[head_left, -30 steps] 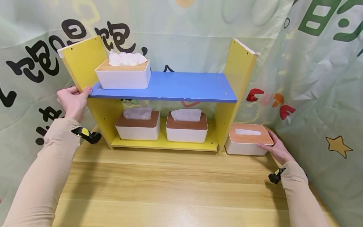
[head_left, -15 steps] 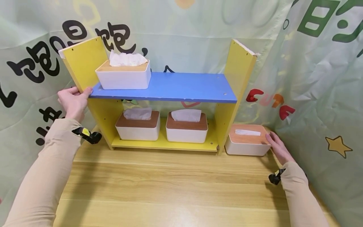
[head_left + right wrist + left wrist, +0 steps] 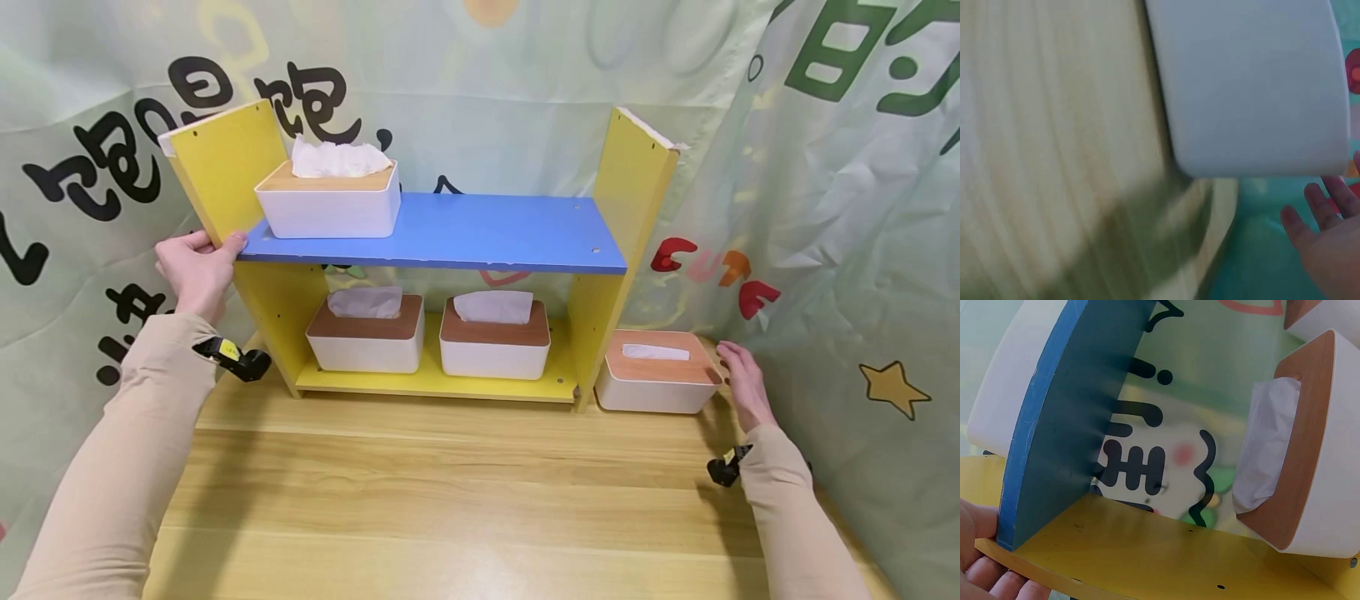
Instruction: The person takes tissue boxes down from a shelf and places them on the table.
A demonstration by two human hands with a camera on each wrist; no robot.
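Observation:
My left hand [image 3: 197,271] grips the left upright of a yellow and blue shelf unit [image 3: 450,237]. Its thumb lies at the blue board's front corner, and its fingers [image 3: 1007,584] curl round the yellow panel's outer side. On the table right of the unit stands a white tissue box [image 3: 658,393] with a wooden lid, a flat tissue showing in its slot. Just beyond that box's right end is my right hand [image 3: 746,387], fingers extended and apart from it. In the right wrist view the fingers [image 3: 1319,206] are spread near the box's white wall [image 3: 1254,87].
One tissue box [image 3: 333,212] sits at the left of the blue board. Two more, a left one [image 3: 365,352] and a right one [image 3: 495,360], stand on the yellow bottom board. A printed cloth [image 3: 847,275] hangs behind and at the right, close to my right hand.
My right hand has let go of the tissue box beside the unit and moved slightly right, off its end. The left hand keeps its hold on the shelf unit.

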